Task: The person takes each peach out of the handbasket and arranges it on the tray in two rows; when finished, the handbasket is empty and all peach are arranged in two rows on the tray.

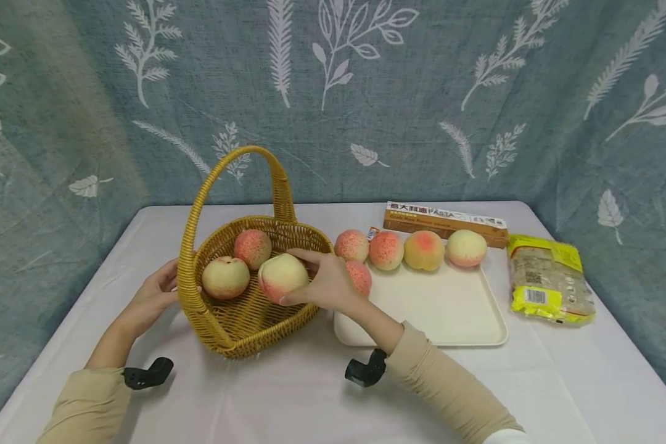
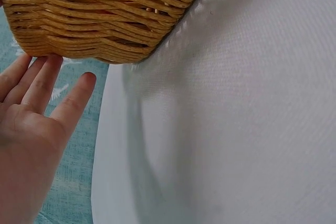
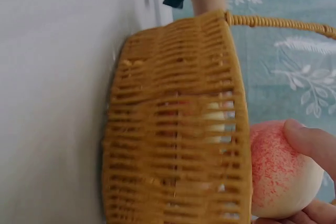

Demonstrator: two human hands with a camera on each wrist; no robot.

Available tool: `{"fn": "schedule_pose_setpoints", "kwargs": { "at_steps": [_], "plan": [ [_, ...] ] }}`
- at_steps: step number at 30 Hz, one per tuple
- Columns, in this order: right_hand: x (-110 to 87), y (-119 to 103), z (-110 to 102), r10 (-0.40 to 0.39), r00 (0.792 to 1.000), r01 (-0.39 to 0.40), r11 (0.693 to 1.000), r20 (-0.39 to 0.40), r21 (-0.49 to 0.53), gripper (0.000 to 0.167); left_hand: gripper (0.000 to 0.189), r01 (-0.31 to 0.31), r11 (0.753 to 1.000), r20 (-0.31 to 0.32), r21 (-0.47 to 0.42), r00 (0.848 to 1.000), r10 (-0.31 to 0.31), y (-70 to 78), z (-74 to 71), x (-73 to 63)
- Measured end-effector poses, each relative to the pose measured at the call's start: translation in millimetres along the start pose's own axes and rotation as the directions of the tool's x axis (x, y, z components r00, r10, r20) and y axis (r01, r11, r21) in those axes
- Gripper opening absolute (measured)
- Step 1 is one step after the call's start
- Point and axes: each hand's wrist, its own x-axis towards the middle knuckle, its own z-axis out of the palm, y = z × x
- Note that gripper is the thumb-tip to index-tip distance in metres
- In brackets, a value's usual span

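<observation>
In the head view a yellow-brown wicker basket (image 1: 255,336) with a tall handle stands on the left half of the table, two peaches inside: a pale one (image 1: 226,278) and a redder one (image 1: 253,249). My right hand (image 1: 327,280) grips a pale pink-tinged peach (image 1: 283,277) over the basket's right part. The right wrist view shows this peach (image 3: 281,169) at the rim, thumb and fingers around it. At the basket's left side is my left hand (image 1: 152,299); the left wrist view has its straight fingers (image 2: 44,85) touching the wicker wall (image 2: 100,24).
Right of the basket lies a cream tray (image 1: 438,314), with several peaches (image 1: 424,250) along its far and left edges. Behind it is a pasta box (image 1: 446,223). A yellow-and-clear food packet (image 1: 552,280) rests at the right. A patterned curtain (image 1: 333,123) hangs behind the table.
</observation>
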Motion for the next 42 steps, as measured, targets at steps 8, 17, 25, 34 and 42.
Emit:
{"fn": "schedule_pose_setpoints", "kwargs": {
  "at_steps": [8, 17, 25, 34, 42],
  "plan": [
    [-9.0, 1, -21, -0.054, 0.998, 0.056, 0.996, -0.034, 0.068, 0.077, 0.062, -0.007, 1.0, -0.001, -0.014, 1.0, 0.007, -1.8, -0.1, 0.6],
    [-15.5, 0, -40, -0.035, 0.995, 0.041, 0.997, -0.094, 0.062, 0.078, 0.066, 0.015, 1.0, 0.005, 0.008, 1.0, -0.015, -1.0, -0.6, 0.7],
    [-24.6, 9, -57, -0.045, 0.992, 0.051, 0.998, -0.121, 0.043, 0.077, 0.067, 0.011, 1.0, 0.009, 0.006, 1.0, -0.011, -1.0, -0.3, 0.6],
    [-34.3, 16, -70, -0.03, 0.99, 0.036, 0.998, -0.136, 0.047, 0.076, 0.068, 0.011, 1.0, 0.005, 0.014, 1.0, -0.012, -2.3, -0.3, 0.9],
    [-43.9, 22, -89, 0.052, 0.985, -0.047, 0.998, -0.164, 0.034, 0.075, 0.067, 0.002, 1.0, 0.006, 0.006, 1.0, -0.002, -4.1, -1.0, 1.4]
  ]
}}
